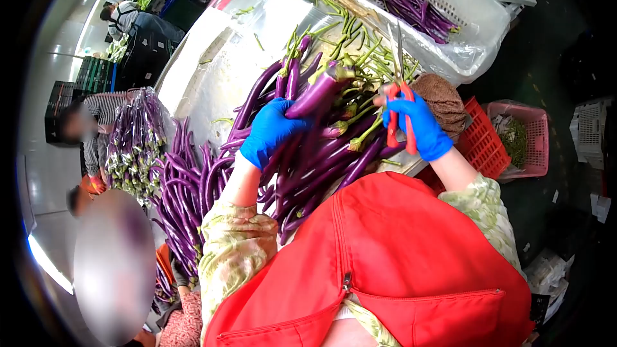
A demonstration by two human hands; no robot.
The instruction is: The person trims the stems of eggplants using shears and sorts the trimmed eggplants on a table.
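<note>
My left hand (275,131), in a blue glove, is wrapped round a long purple eggplant (316,95) whose green stem end points up and right. In my blue-gloved right hand (425,130) is a pair of scissors (409,115) with red handles. Their blades point upward, slightly apart, and do not touch the eggplant. Beneath both hands lies a heap of eggplants (308,173), several with green caps towards the right. Loose green stems (350,29) are scattered behind them on the table (193,83).
A white crate (479,38) lined with plastic holds several eggplants at the back right. Beside the table are a brown cloth (440,106), a red crate (479,138) and a pink basket (542,148) containing green trimmings. More eggplants (183,186) lie leftward, near other people.
</note>
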